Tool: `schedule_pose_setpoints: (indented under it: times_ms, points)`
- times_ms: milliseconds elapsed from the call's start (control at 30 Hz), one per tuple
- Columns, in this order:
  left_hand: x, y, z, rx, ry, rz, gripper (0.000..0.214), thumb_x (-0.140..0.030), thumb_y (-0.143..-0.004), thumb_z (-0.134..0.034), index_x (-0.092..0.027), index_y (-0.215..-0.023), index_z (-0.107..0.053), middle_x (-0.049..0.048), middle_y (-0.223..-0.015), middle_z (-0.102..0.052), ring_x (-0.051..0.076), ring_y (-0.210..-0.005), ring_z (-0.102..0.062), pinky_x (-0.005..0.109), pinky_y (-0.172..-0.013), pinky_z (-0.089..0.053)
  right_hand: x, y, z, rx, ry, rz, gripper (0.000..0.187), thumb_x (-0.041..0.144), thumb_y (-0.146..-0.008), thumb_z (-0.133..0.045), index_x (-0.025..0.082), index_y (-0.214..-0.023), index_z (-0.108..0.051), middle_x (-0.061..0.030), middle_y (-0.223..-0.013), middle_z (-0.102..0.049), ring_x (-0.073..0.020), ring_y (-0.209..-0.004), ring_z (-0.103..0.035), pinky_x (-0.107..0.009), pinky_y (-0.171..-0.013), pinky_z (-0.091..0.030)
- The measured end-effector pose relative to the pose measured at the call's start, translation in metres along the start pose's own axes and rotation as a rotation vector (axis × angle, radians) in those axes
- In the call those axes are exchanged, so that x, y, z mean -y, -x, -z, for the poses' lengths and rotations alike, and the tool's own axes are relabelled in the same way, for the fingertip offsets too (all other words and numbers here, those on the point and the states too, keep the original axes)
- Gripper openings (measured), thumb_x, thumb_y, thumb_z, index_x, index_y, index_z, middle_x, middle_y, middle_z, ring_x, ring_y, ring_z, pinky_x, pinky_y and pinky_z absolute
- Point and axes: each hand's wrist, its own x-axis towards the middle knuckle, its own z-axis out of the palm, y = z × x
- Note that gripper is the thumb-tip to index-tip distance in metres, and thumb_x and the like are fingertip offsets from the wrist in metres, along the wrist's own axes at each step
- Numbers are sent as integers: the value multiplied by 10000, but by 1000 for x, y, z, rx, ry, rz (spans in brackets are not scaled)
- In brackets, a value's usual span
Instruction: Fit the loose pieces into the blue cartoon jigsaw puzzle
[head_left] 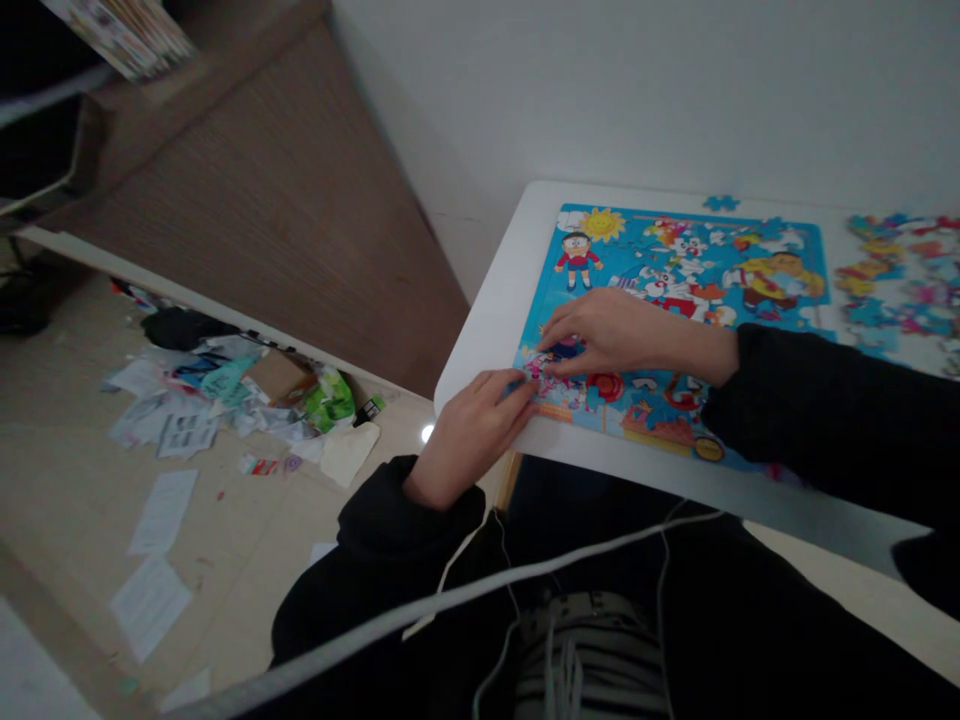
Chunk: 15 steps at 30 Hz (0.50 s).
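A jigsaw puzzle (630,222) with bright cartoon figures on blue lies on the white table (491,300), partly put together. My right hand (600,330) reaches over its left part, thumb and fingertips pinched at a small pink-patterned puzzle piece (550,384); the fingers partly hide it. At the lower left corner of the puzzle is my left hand (480,425), its fingers stretched out and resting on the edge beside that piece. My right forearm covers some of the picture.
Many loose puzzle pieces (900,275) are heaped on the right of the table, and one blue piece (721,203) lies above the puzzle. A pale cable (517,574) crosses over my lap. Left stands a wooden cabinet (262,200); papers (161,510) and litter cover the floor.
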Motion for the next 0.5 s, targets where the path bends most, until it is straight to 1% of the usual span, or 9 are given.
schedule_pose_setpoints:
  times_ms: [133,233,400,500]
  points:
    - [9,-11,8,111,-154,10,245,-302,-900,-455,-151,-1051,-574,68,-927,-584,193,-808,-529,319,-711,-479,-1,0,-1,-13,-2,6,313,429,-827,-522,197,-931,-705,-57,-877,-690,-177,-802,-608,-288,-675,-418]
    - [9,-16,11,158,-210,18,251,-328,-883,-485,-153,-1027,-591,60,-877,-578,201,-788,-519,310,-668,-461,-2,1,-2,-23,-1,3,318,434,-829,-518,200,-936,-705,-57,-879,-690,-173,-804,-606,-285,-677,-415]
    - [11,-18,9,156,-95,65,258,-381,-861,-514,-162,-968,-600,49,-867,-577,188,-814,-526,290,-678,-455,-3,1,-2,-6,-14,18,330,432,-839,-505,188,-936,-706,-60,-874,-690,-169,-809,-606,-275,-684,-407]
    - [14,-18,4,96,65,114,236,-362,-825,-578,-159,-945,-575,41,-880,-583,175,-820,-545,285,-693,-466,-4,1,-2,-9,-37,8,332,443,-835,-510,197,-936,-708,-56,-868,-690,-162,-798,-605,-267,-686,-403]
